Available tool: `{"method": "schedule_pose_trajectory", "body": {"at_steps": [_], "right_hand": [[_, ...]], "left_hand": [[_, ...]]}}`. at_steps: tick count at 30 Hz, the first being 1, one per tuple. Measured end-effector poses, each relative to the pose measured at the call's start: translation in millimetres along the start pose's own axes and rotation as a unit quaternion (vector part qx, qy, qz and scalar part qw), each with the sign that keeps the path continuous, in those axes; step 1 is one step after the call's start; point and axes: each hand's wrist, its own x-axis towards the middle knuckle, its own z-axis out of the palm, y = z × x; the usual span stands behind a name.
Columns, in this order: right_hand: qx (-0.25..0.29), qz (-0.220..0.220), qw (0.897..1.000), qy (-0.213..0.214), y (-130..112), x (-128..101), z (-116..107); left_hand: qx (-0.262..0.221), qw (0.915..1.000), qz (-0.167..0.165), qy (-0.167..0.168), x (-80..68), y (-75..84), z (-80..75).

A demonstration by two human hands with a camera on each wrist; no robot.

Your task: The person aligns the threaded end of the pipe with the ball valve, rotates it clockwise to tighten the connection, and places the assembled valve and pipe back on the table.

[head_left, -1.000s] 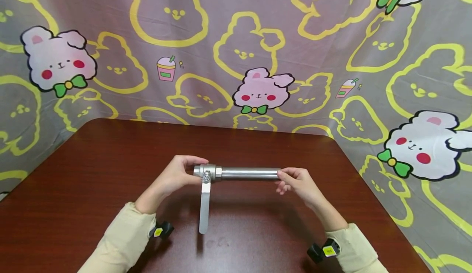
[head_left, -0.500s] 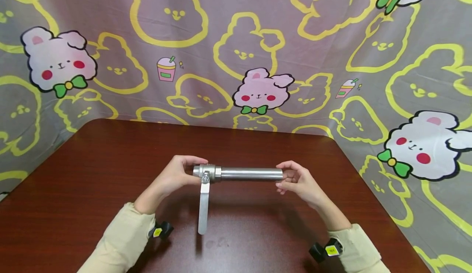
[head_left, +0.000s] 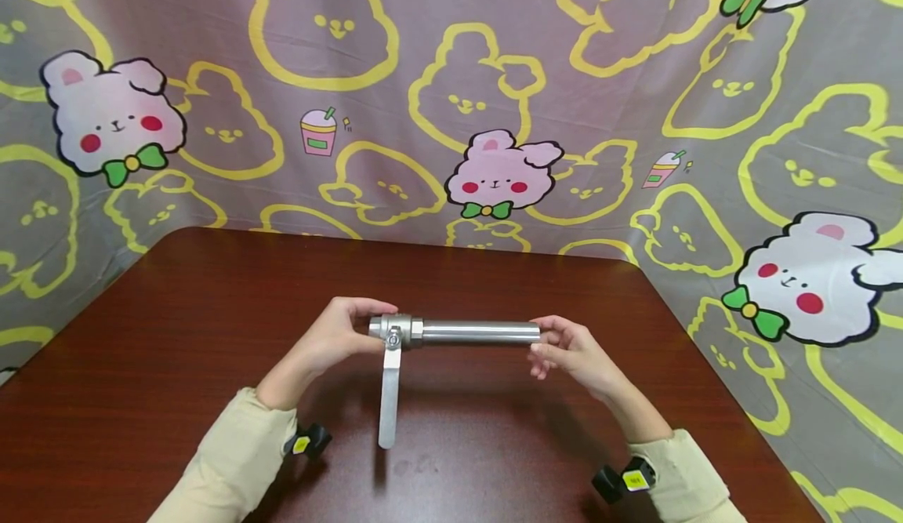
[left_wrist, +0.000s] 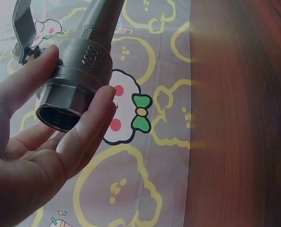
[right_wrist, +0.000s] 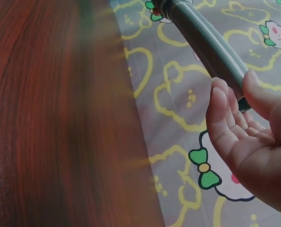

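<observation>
Left to right across the head view. Left hand (head_left: 337,340) — curled around the valve body (head_left: 397,329), thumb on one side and fingers on the other, as confirmed in the left-wrist view, where the threaded open end (left_wrist: 60,113) faces the palm. Flat lever handle (head_left: 387,397) — hanging from the valve body toward the person, its free end low over the table (head_left: 176,335) (contact with the wood not clear from these views). Steel pipe (head_left: 480,332) — joined to the valve body at the hex collar and running straight out to the right. Right hand (head_left: 570,348) — at the pipe's far end, thumb above and fingers beneath in a light pinch (fingers only partly bent; firmness of hold hard to judge).

Key relation: long axis of the valve-and-pipe assembly horizontal, left to right, crossways to the person and held above the table between the two hands. One hand at each end — left on the thick valve end, right on the bare pipe end; neither nearer the middle by much. Lever at right angles to that axis.

Count: one valve body, one lever handle, one pipe, two hands. Behind the table, a rabbit-print cloth (head_left: 494,76) as backdrop.
</observation>
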Motion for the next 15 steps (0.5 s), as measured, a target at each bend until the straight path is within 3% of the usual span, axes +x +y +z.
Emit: {"method": "schedule_pose_trajectory", "body": {"at_steps": [4,15], "right_hand": [[0.011,0.018,1.0,-0.004,0.2,-1.1,0.4],[0.012,0.017,1.0,0.015,-2.1,-0.8,2.4]], "left_hand": [[-0.005,1.0,0.001,-0.004,0.2,-0.9,0.2],[-0.002,1.0,0.002,-0.009,1.5,-0.4,0.3]]}}
